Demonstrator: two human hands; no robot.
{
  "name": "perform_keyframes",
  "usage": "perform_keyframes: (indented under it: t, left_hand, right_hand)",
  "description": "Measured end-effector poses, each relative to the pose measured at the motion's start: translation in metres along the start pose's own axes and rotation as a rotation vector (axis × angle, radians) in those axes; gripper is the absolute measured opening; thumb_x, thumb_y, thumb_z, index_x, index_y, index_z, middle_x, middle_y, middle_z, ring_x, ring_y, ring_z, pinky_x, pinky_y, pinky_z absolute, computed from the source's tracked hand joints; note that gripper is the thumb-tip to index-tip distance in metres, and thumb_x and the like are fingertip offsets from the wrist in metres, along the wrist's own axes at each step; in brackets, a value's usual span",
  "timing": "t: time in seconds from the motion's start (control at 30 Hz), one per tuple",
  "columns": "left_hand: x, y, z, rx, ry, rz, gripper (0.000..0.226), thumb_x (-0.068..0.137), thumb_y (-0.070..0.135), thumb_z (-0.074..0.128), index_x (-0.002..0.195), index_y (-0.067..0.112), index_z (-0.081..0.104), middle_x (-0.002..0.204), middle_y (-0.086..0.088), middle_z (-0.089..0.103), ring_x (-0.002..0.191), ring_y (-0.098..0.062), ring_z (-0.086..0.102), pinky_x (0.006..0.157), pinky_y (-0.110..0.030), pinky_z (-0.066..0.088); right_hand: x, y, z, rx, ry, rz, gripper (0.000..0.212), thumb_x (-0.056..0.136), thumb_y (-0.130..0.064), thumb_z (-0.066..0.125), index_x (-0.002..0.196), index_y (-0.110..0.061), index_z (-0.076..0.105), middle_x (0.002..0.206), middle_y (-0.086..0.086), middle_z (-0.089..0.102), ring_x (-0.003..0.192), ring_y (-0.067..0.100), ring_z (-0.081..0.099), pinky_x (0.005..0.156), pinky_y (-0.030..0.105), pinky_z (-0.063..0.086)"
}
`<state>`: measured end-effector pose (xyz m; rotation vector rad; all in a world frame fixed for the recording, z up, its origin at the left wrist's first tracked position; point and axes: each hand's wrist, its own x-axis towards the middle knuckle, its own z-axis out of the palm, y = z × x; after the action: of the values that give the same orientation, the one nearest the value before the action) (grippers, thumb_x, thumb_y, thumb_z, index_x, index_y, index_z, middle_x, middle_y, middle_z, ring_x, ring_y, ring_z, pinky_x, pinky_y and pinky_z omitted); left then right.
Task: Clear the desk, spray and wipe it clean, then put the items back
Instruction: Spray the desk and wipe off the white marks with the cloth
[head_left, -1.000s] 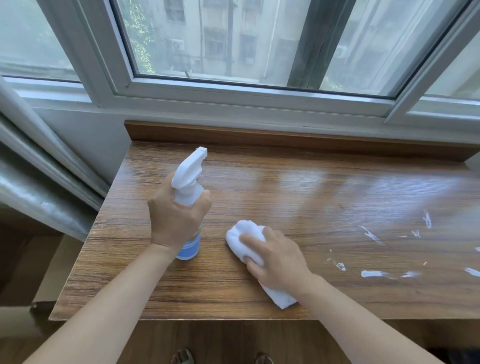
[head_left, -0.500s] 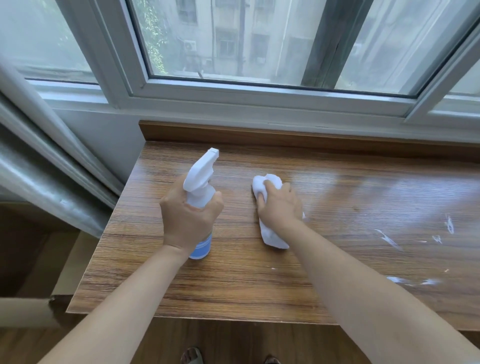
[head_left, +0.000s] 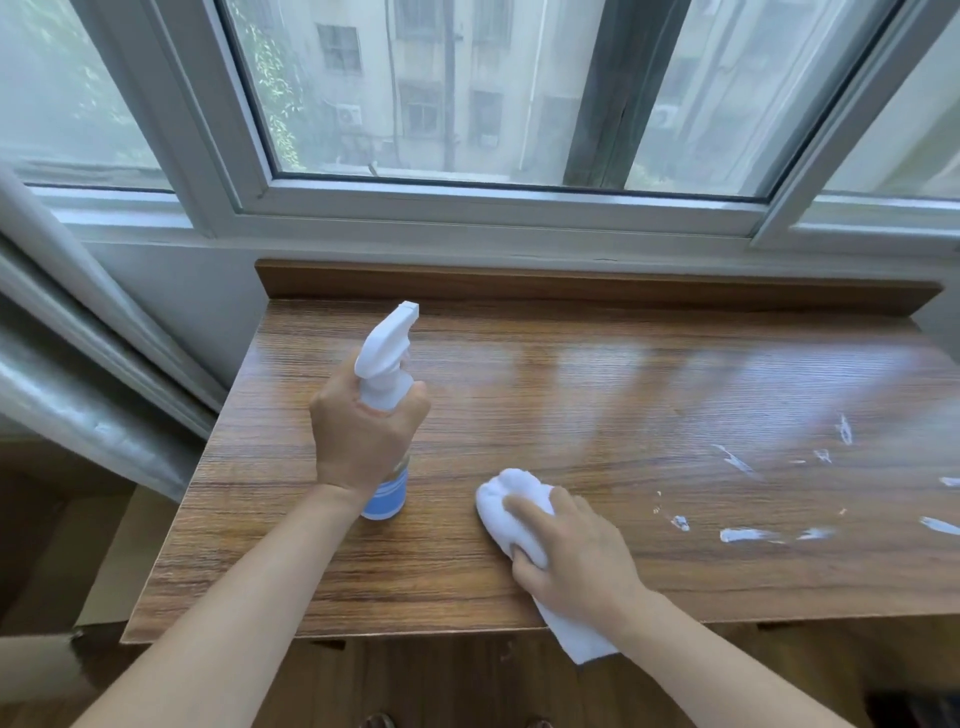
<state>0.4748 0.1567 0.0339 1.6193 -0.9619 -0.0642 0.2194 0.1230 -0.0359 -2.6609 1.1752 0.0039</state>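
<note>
A wooden desk (head_left: 597, 405) stands under a window. My left hand (head_left: 363, 436) grips a white spray bottle (head_left: 387, 364) with a blue base, which stands upright on the desk's left part. My right hand (head_left: 576, 561) presses a white cloth (head_left: 511, 501) onto the desk near the front edge, with fingers curled over it. A corner of the cloth hangs past the front edge. White smears (head_left: 743, 535) streak the right side of the desktop.
The window frame (head_left: 467, 208) runs along the back behind a raised wooden ledge (head_left: 571, 283). A grey curtain or pipe cover (head_left: 78, 364) slants down at the left. Wooden floor lies below the front edge.
My right hand has drawn the cloth back from the desk's middle to the front edge, slightly to the right. The left hand and bottle have stayed in place.
</note>
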Motion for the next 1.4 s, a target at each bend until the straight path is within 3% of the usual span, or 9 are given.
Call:
perform_keyframes:
  t: [0.2, 0.4, 0.57, 0.73, 0.83, 1.0, 1.2, 1.33, 1.4]
  left_hand:
    - [-0.004, -0.002, -0.003, 0.003, 0.013, 0.053, 0.042, 0.078, 0.04, 0.072, 0.107, 0.01, 0.075, 0.088, 0.002, 0.072, 0.08, -0.021, 0.071, 0.073, -0.044, 0.061]
    - [0.0, -0.007, -0.002, 0.026, 0.007, 0.034, 0.039, 0.077, 0.038, 0.071, 0.106, 0.013, 0.075, 0.091, 0.003, 0.073, 0.084, -0.02, 0.071, 0.076, -0.047, 0.061]
    - [0.004, -0.007, 0.003, 0.036, -0.014, 0.013, 0.04, 0.076, 0.04, 0.071, 0.105, 0.013, 0.074, 0.088, 0.001, 0.072, 0.083, -0.022, 0.07, 0.076, -0.048, 0.06]
    - [0.004, -0.008, 0.001, 0.01, -0.025, 0.012, 0.037, 0.077, 0.036, 0.074, 0.107, 0.014, 0.074, 0.092, 0.001, 0.074, 0.086, -0.022, 0.071, 0.078, -0.049, 0.06]
    - [0.001, -0.01, 0.002, 0.028, -0.033, 0.056, 0.042, 0.078, 0.04, 0.073, 0.108, 0.01, 0.074, 0.091, -0.001, 0.073, 0.084, -0.023, 0.071, 0.076, -0.047, 0.059]
    - [-0.004, -0.012, -0.001, 0.034, -0.014, 0.098, 0.044, 0.079, 0.041, 0.072, 0.106, 0.007, 0.074, 0.086, -0.003, 0.071, 0.078, -0.025, 0.069, 0.071, -0.045, 0.059]
    - [-0.002, -0.011, 0.003, 0.036, -0.021, 0.091, 0.042, 0.078, 0.041, 0.072, 0.104, 0.009, 0.074, 0.082, 0.0, 0.07, 0.074, -0.022, 0.068, 0.066, -0.039, 0.057]
    - [0.0, 0.002, 0.013, 0.073, -0.043, 0.111, 0.034, 0.075, 0.037, 0.072, 0.108, 0.033, 0.066, 0.083, 0.016, 0.062, 0.074, -0.01, 0.058, 0.068, -0.019, 0.048]
    - [0.001, 0.006, 0.019, 0.104, -0.067, 0.119, 0.035, 0.073, 0.032, 0.074, 0.107, 0.033, 0.066, 0.082, 0.012, 0.063, 0.072, -0.012, 0.058, 0.067, -0.026, 0.052]
  right_hand:
    - [0.047, 0.027, -0.018, 0.015, 0.048, 0.255, 0.045, 0.094, -0.056, 0.046, 0.137, -0.043, 0.041, 0.115, 0.002, 0.052, 0.108, 0.027, 0.054, 0.08, 0.038, 0.048]
    - [0.153, 0.043, -0.028, 0.019, 0.062, 0.504, 0.04, 0.099, -0.051, 0.039, 0.133, -0.03, 0.045, 0.126, 0.013, 0.052, 0.111, 0.033, 0.052, 0.077, 0.039, 0.037]
    - [0.163, 0.027, -0.031, -0.001, 0.032, 0.373, 0.052, 0.099, -0.063, 0.036, 0.136, -0.029, 0.048, 0.131, 0.011, 0.05, 0.116, 0.032, 0.052, 0.087, 0.042, 0.044]
    - [0.087, 0.003, -0.021, 0.017, 0.002, 0.083, 0.042, 0.094, -0.063, 0.046, 0.129, -0.04, 0.049, 0.115, -0.002, 0.051, 0.101, 0.023, 0.057, 0.073, 0.036, 0.045]
    - [0.036, 0.004, -0.013, 0.013, -0.026, -0.007, 0.045, 0.089, -0.065, 0.042, 0.127, -0.042, 0.049, 0.104, -0.006, 0.05, 0.092, 0.018, 0.054, 0.069, 0.033, 0.048]
    - [0.027, 0.017, -0.012, 0.037, -0.012, 0.108, 0.049, 0.091, -0.066, 0.04, 0.136, -0.049, 0.042, 0.107, -0.009, 0.05, 0.099, 0.014, 0.055, 0.076, 0.032, 0.05]
    - [0.147, 0.038, -0.025, 0.072, 0.129, 0.459, 0.044, 0.1, -0.055, 0.04, 0.138, -0.033, 0.047, 0.123, 0.01, 0.056, 0.107, 0.031, 0.056, 0.079, 0.039, 0.045]
    - [0.213, 0.024, -0.03, 0.049, 0.1, 0.456, 0.043, 0.101, -0.055, 0.038, 0.134, -0.029, 0.049, 0.126, 0.012, 0.051, 0.112, 0.031, 0.053, 0.078, 0.039, 0.042]
    - [0.225, 0.01, -0.029, 0.046, 0.051, 0.359, 0.044, 0.1, -0.057, 0.038, 0.134, -0.032, 0.049, 0.127, 0.009, 0.049, 0.115, 0.03, 0.052, 0.083, 0.041, 0.044]
